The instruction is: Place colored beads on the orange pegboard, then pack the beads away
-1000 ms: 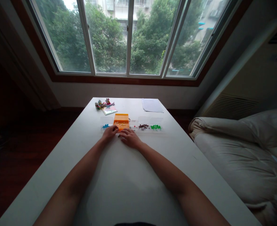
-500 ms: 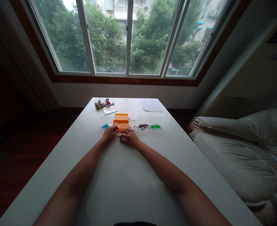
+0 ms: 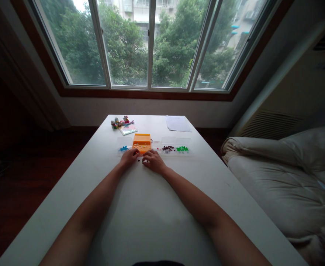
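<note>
An open orange box (image 3: 142, 137) with small pale pieces in it stands on the white table. My left hand (image 3: 129, 156) is at its front left corner, fingers bent together; what they hold, if anything, is too small to make out. In front of the box, my right hand (image 3: 153, 162) has its fingers curled down close to the tabletop, with something tiny and dark at the fingertips. One small dark piece (image 3: 139, 160) lies between the two hands. Beside the box sit clear cases of blue pieces (image 3: 124, 148), brown pieces (image 3: 168, 148) and green pieces (image 3: 182, 149).
Small colourful figures (image 3: 120, 122) and a pale flat booklet (image 3: 129, 129) lie at the table's far left. Paper sheets (image 3: 178, 123) are at the far right. A cream padded seat (image 3: 278, 177) stands right of the white table (image 3: 151, 214).
My right hand has shifted slightly right and away from me, and its fingers have drawn in. The green bit under its fingers no longer shows clearly. My left hand has stayed put.
</note>
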The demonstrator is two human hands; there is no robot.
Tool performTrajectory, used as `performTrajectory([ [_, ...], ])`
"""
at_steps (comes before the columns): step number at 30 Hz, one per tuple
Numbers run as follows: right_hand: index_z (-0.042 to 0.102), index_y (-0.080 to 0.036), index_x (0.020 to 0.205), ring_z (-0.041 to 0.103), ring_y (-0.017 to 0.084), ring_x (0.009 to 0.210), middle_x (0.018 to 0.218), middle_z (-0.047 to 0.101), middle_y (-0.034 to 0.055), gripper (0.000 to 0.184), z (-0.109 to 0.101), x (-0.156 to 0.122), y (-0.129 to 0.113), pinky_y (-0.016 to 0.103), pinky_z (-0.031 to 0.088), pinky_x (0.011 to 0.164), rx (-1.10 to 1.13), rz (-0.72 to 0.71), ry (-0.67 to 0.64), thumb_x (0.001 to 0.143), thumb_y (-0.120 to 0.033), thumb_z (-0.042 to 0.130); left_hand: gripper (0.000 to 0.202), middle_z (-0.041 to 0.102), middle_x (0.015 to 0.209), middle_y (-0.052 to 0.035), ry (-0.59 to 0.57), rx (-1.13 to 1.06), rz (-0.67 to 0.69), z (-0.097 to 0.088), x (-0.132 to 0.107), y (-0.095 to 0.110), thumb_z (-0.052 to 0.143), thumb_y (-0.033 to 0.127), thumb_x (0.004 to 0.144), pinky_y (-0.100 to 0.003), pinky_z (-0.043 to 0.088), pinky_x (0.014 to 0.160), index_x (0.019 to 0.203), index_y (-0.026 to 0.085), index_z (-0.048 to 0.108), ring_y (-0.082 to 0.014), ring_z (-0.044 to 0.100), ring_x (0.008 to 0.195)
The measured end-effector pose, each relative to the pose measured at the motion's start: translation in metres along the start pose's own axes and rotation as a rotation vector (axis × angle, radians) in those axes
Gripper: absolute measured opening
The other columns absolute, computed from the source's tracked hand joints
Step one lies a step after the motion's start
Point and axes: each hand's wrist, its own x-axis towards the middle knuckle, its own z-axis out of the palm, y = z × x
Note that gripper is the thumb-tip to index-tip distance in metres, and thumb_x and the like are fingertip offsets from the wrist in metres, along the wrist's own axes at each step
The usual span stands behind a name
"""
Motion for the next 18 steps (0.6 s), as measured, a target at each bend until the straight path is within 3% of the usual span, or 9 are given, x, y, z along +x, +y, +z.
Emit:
performTrajectory([
  [5,0.073,-0.023,0.095,0.050,0.024,0.114,0.114,0.065,0.0071,0.011,-0.017,-0.002,0.020,0.041,0.040,0.101,0.005,0.164,0.200,0.091,-0.031,0.067,0.025,0.071,0.082,-0.0035,-0.013,-0.006,0.017,0.000,-0.001,0.001,0.053,0.039,0.090,-0.027,0.038,0.065,0.094,0.023,0.072,-0.0182,0.060,0.073],
  [11,0.071,-0.018,0.098,0.050,0.026,0.108,0.108,0.065,0.0102,0.017,-0.049,-0.014,0.065,0.041,0.037,0.101,-0.136,0.485,0.523,0.092,-0.029,0.059,0.025,0.072,0.082,-0.0034,-0.034,0.016,-0.013,0.001,-0.001,0.004,0.053,0.038,0.090,-0.027,0.035,0.062,0.097,0.023,0.072,-0.0182,0.060,0.072],
  [18,0.068,-0.017,0.095,0.050,0.026,0.101,0.102,0.063,0.0123,0.022,-0.068,-0.037,0.106,0.039,0.038,0.094,-0.279,0.813,0.729,0.090,-0.032,0.054,0.025,0.073,0.084,-0.0042,-0.030,0.018,-0.009,0.002,-0.001,0.003,0.055,0.041,0.090,-0.027,0.037,0.065,0.096,0.024,0.072,-0.0189,0.062,0.074],
])
